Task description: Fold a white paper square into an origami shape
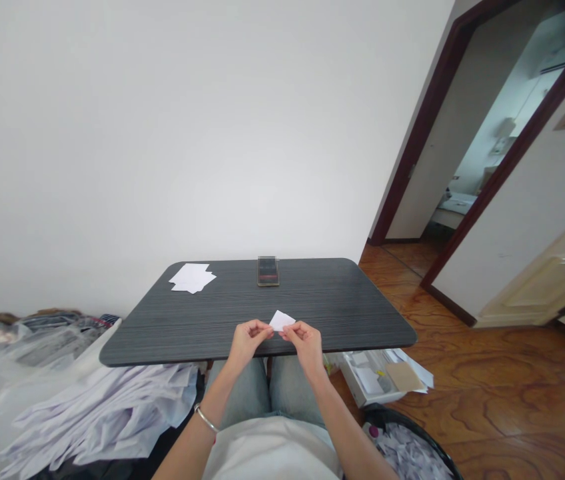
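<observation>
A small folded piece of white paper [281, 320] is held between both my hands, just above the near edge of the dark table [232, 313]. My left hand [251, 335] pinches its left corner between thumb and fingers. On the other side, my right hand [305, 337] grips the right corner the same way. Several loose white paper sheets [191, 277] lie overlapping at the table's far left. A clear box-like stand [268, 271] with a dark item in or behind it is at the back middle; what it is exactly I cannot make out.
Under the table's right side sits a white box [362, 387] of papers. Beside it stands a black bin [412, 447] full of white scraps. White cloth-like sheets [112, 420] and bagged clothes [37, 340] are heaped at left. A white wall [212, 133] borders the table's back.
</observation>
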A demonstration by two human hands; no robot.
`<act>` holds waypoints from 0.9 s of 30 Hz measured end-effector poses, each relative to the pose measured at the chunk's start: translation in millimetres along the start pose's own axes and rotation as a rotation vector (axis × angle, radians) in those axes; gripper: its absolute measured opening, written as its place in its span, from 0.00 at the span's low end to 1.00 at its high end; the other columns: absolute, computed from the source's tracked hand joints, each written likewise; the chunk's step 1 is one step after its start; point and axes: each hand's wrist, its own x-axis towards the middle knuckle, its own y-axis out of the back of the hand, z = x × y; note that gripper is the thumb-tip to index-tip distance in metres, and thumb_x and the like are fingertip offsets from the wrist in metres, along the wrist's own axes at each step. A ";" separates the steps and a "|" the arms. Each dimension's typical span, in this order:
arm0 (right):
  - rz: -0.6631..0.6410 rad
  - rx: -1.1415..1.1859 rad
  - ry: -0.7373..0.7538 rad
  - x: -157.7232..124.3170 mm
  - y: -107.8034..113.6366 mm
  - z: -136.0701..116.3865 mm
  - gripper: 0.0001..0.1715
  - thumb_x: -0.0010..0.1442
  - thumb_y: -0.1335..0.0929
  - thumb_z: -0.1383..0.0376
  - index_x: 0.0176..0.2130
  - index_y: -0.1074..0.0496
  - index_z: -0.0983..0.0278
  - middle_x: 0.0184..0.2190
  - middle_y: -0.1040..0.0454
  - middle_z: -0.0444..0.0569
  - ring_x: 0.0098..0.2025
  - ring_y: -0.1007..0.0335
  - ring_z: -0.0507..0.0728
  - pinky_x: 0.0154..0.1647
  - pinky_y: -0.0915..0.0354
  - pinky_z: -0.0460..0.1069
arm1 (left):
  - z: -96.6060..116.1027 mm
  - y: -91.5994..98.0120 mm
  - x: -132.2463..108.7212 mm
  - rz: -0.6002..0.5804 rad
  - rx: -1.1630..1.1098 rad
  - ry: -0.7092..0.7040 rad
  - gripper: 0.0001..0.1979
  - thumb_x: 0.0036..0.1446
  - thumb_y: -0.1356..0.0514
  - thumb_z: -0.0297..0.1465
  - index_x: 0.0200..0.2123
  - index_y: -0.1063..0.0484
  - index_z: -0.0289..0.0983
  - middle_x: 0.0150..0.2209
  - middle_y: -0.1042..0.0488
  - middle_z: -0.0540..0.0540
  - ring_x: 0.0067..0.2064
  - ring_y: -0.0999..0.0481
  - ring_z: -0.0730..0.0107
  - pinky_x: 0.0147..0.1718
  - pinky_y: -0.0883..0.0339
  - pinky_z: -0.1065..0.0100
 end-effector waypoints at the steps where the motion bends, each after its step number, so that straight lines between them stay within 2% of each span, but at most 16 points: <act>1: 0.005 0.004 -0.004 0.0 -0.2 0.1 0.12 0.45 0.29 0.59 0.23 0.29 0.66 0.21 0.25 0.48 0.27 0.27 0.57 0.30 0.32 0.50 | 0.0 -0.4 0.0 0.002 -0.003 0.001 0.10 0.39 0.34 0.34 0.21 0.28 0.32 0.21 0.24 0.46 0.25 0.25 0.68 0.29 0.31 0.68; 8: 0.054 0.017 -0.020 -1.1 0.1 -2.3 0.13 0.44 0.28 0.58 0.21 0.30 0.66 0.19 0.25 0.47 0.24 0.27 0.57 0.28 0.31 0.50 | 2.7 -4.2 -2.8 0.030 -0.005 -0.029 0.09 0.40 0.35 0.33 0.22 0.29 0.33 0.21 0.25 0.48 0.26 0.26 0.69 0.30 0.31 0.68; 13: 0.034 0.010 -0.004 -4.0 -0.1 -8.5 0.12 0.45 0.29 0.58 0.22 0.29 0.66 0.19 0.25 0.47 0.24 0.27 0.57 0.28 0.31 0.50 | 7.0 -3.5 -4.8 0.024 0.066 -0.101 0.06 0.42 0.36 0.30 0.22 0.29 0.33 0.21 0.26 0.49 0.25 0.27 0.71 0.29 0.33 0.71; 19: 0.037 0.031 -0.002 -7.8 -1.4 -19.9 0.11 0.46 0.29 0.60 0.22 0.29 0.66 0.19 0.25 0.47 0.25 0.27 0.56 0.28 0.32 0.49 | 13.4 -3.1 -8.7 -0.001 0.034 -0.094 0.07 0.46 0.39 0.32 0.24 0.31 0.33 0.23 0.25 0.47 0.28 0.25 0.69 0.32 0.32 0.69; 23: 0.055 0.040 -0.007 -8.7 -2.2 -27.4 0.11 0.45 0.29 0.61 0.21 0.29 0.66 0.18 0.25 0.47 0.24 0.27 0.56 0.27 0.32 0.48 | 19.5 -5.1 -10.7 -0.016 -0.035 -0.086 0.08 0.48 0.39 0.33 0.27 0.35 0.35 0.23 0.25 0.49 0.28 0.25 0.69 0.32 0.32 0.69; 27: 0.059 0.051 -0.005 -10.0 -3.2 -32.8 0.11 0.45 0.29 0.61 0.21 0.29 0.66 0.18 0.26 0.47 0.24 0.28 0.55 0.27 0.33 0.48 | 28.0 -6.5 -12.1 -0.037 -0.078 -0.069 0.11 0.50 0.41 0.36 0.34 0.35 0.35 0.24 0.24 0.49 0.28 0.25 0.70 0.31 0.32 0.69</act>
